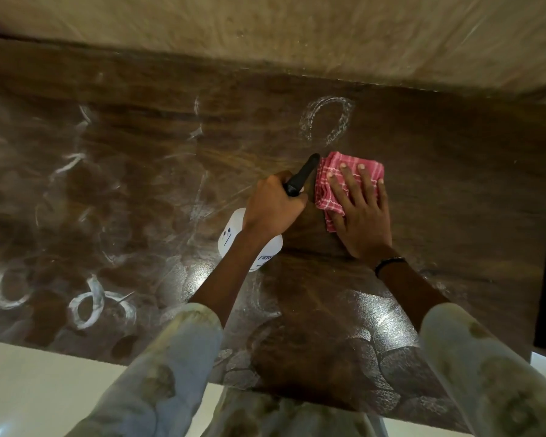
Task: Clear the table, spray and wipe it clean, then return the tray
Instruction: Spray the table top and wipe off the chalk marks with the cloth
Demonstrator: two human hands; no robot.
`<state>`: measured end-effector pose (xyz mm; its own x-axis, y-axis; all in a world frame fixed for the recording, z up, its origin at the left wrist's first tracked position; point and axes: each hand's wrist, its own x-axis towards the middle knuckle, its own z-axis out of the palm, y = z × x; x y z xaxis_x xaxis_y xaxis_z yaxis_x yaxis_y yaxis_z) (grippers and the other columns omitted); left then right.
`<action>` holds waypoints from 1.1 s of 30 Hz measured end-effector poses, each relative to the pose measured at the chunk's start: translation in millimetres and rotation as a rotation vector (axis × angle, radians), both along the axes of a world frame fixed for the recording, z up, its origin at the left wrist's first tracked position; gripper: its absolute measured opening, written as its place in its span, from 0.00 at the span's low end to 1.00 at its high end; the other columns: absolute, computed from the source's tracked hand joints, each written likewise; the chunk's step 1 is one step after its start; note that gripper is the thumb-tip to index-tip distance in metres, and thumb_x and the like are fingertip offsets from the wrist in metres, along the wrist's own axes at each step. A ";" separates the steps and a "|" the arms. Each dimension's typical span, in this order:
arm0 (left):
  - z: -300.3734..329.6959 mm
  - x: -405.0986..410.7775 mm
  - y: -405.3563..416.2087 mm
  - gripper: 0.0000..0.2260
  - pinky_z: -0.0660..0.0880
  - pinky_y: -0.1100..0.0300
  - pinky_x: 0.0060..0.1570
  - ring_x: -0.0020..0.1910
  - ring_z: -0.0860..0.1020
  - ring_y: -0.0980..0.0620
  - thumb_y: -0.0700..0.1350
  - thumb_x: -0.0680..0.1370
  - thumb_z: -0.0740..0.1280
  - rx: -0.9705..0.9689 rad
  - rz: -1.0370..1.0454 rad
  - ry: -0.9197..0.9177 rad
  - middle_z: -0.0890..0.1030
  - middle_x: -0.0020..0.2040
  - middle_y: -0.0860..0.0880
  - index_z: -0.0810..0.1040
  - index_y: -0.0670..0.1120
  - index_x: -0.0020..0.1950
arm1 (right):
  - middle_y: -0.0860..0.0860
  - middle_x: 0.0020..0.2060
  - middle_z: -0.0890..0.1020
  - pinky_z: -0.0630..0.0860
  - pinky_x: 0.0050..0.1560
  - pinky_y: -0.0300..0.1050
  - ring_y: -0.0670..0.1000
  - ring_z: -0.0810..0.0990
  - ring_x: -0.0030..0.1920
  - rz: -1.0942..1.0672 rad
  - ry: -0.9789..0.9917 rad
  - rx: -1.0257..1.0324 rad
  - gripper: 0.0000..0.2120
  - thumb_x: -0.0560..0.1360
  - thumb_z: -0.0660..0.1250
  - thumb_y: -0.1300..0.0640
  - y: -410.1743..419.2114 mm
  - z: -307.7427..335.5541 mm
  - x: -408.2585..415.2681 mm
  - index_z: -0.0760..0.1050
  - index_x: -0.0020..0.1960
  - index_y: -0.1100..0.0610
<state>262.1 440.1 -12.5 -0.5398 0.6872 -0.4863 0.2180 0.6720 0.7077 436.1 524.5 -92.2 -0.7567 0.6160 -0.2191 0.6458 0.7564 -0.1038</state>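
- Dark brown wooden table (438, 190) is lying under both hands, mid-wipe.
- Right hand (361, 212) is pressing flat, fingers straight, on the folded red checked cloth (325, 175) to scrub.
- Left hand (273, 206), just beside it, is gripping the white plastic spray bottle (234, 238), black nozzle (301, 178) aiming ahead at a white ring mark (325, 119).

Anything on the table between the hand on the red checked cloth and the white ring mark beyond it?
In the head view, only bare brown wooden table separates the right hand on the red checked cloth from the white ring-shaped mark.
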 end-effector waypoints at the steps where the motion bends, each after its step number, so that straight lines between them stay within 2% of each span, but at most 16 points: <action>1: -0.9 -1.2 1.5 0.10 0.69 0.58 0.35 0.29 0.72 0.50 0.44 0.73 0.67 0.001 0.000 0.003 0.71 0.27 0.53 0.71 0.51 0.33 | 0.54 0.78 0.55 0.49 0.76 0.62 0.59 0.49 0.78 0.002 0.000 0.003 0.29 0.79 0.47 0.43 0.2 -0.7 0.3 0.52 0.78 0.50; 4: -2.7 -5.4 5.2 0.12 0.73 0.54 0.38 0.29 0.72 0.50 0.44 0.73 0.67 -0.008 0.009 0.016 0.71 0.27 0.52 0.69 0.51 0.31 | 0.54 0.78 0.55 0.49 0.76 0.62 0.59 0.50 0.78 0.028 -0.002 -0.002 0.29 0.79 0.47 0.42 3.9 -1.7 2.2 0.53 0.78 0.50; 7: -3.1 -11.3 7.6 0.11 0.72 0.55 0.36 0.28 0.72 0.50 0.44 0.73 0.67 0.007 0.007 0.034 0.71 0.27 0.52 0.70 0.51 0.32 | 0.55 0.78 0.55 0.49 0.76 0.62 0.59 0.49 0.78 0.063 0.003 -0.024 0.29 0.79 0.46 0.42 20.9 0.6 0.4 0.52 0.78 0.50; 11: -2.4 -21.1 5.8 0.04 0.70 0.59 0.33 0.29 0.72 0.52 0.44 0.74 0.67 0.025 0.008 0.024 0.73 0.28 0.51 0.76 0.48 0.40 | 0.55 0.78 0.53 0.47 0.76 0.63 0.59 0.48 0.78 -0.032 0.032 -0.031 0.29 0.80 0.48 0.43 66.0 3.9 -20.9 0.51 0.78 0.50; 16: -4.2 -30.6 0.3 0.06 0.75 0.54 0.39 0.38 0.78 0.42 0.43 0.75 0.67 0.052 0.036 -0.003 0.81 0.39 0.39 0.80 0.41 0.47 | 0.54 0.79 0.49 0.43 0.76 0.64 0.61 0.45 0.78 -0.167 0.031 -0.026 0.28 0.81 0.49 0.44 116.7 0.0 -83.8 0.47 0.79 0.48; 21: -5.1 -36.0 -4.0 0.07 0.71 0.57 0.37 0.37 0.77 0.40 0.42 0.75 0.67 0.067 0.051 -0.009 0.80 0.39 0.36 0.79 0.38 0.46 | 0.54 0.79 0.51 0.43 0.75 0.65 0.62 0.47 0.78 -0.112 0.041 -0.027 0.29 0.80 0.49 0.43 103.5 -2.8 -128.8 0.48 0.79 0.48; 25: -2.3 -38.0 -1.9 0.07 0.68 0.59 0.34 0.35 0.75 0.40 0.43 0.75 0.68 0.055 0.068 -0.017 0.79 0.36 0.38 0.79 0.39 0.45 | 0.55 0.77 0.58 0.48 0.75 0.65 0.60 0.52 0.78 0.105 0.078 -0.037 0.28 0.79 0.50 0.44 62.9 -0.3 -112.6 0.55 0.78 0.51; 29: -2.1 -42.0 -1.7 0.08 0.66 0.60 0.32 0.31 0.73 0.46 0.44 0.74 0.69 0.050 0.105 -0.006 0.78 0.33 0.40 0.78 0.39 0.44 | 0.55 0.77 0.60 0.51 0.76 0.63 0.60 0.54 0.77 0.283 0.012 -0.030 0.28 0.79 0.49 0.42 55.4 -1.2 -65.1 0.58 0.77 0.50; 33: -2.9 -50.5 -7.9 0.07 0.68 0.60 0.32 0.33 0.76 0.44 0.43 0.74 0.68 0.059 0.124 -0.012 0.80 0.36 0.38 0.80 0.40 0.45 | 0.55 0.77 0.58 0.48 0.76 0.61 0.59 0.51 0.78 0.166 0.023 -0.004 0.29 0.78 0.51 0.43 82.5 1.9 -47.9 0.55 0.78 0.50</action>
<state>211.6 432.2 -15.3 -0.6164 0.6432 -0.4542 0.1269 0.6504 0.7489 388.2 607.0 -90.3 -0.8527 0.4813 -0.2030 0.5095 0.8521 -0.1199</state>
